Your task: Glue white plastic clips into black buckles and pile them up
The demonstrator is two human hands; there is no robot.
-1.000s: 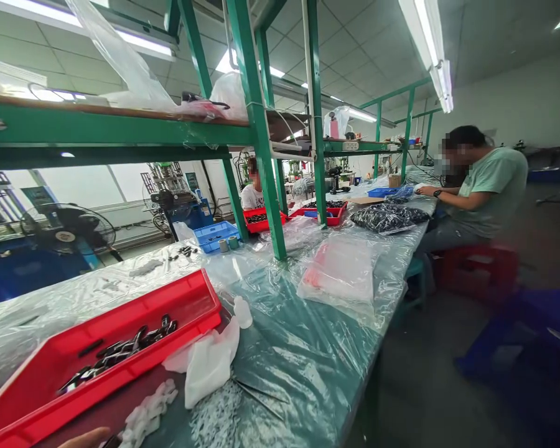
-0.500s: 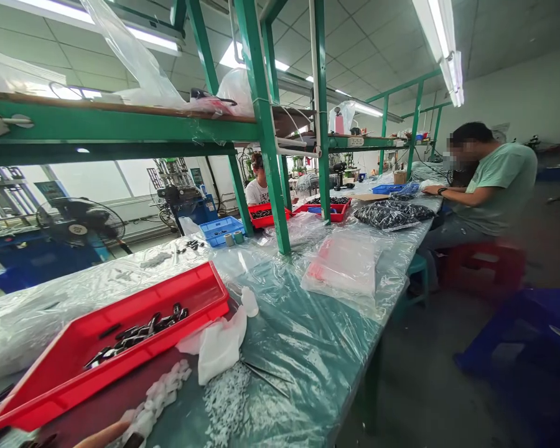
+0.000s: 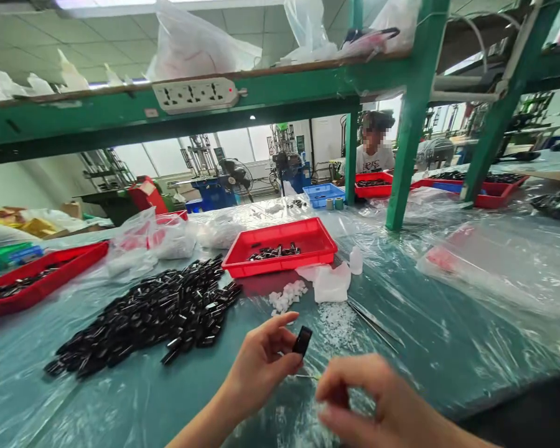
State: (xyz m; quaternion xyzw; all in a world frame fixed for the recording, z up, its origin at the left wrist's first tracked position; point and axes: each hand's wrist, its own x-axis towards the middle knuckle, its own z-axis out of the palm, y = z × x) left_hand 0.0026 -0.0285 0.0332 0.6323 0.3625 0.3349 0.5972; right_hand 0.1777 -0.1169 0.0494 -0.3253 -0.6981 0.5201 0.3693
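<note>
My left hand [image 3: 264, 361] pinches a small, glossy black rectangular plastic piece [image 3: 302, 340] between thumb and fingers, tilted above the table. Close by on the right, my right hand [image 3: 378, 395] is blurred, its thumb and index finger curled nearly together; whatever may be between them cannot be made out. A thin pale stick [image 3: 307, 376] shows between the two hands. Beyond them lie a cluster of small white pieces [image 3: 287, 297], a scatter of tiny translucent bits [image 3: 336, 320] and metal tweezers [image 3: 376, 323]. Left of my hands spreads a large heap of similar black pieces [image 3: 154, 311].
A red tray [image 3: 280, 264] with some black pieces stands behind the white cluster, beside a white cloth [image 3: 331, 283] and small white bottle [image 3: 356, 260]. Another red tray [image 3: 42, 286] is far left. A green post [image 3: 408, 124] rises at right. A person [image 3: 374, 152] sits across the table.
The view has swung left and down, bringing the black heap and both my hands into sight. Earlier, only a finger and a dark bit showed at the bottom edge.
</note>
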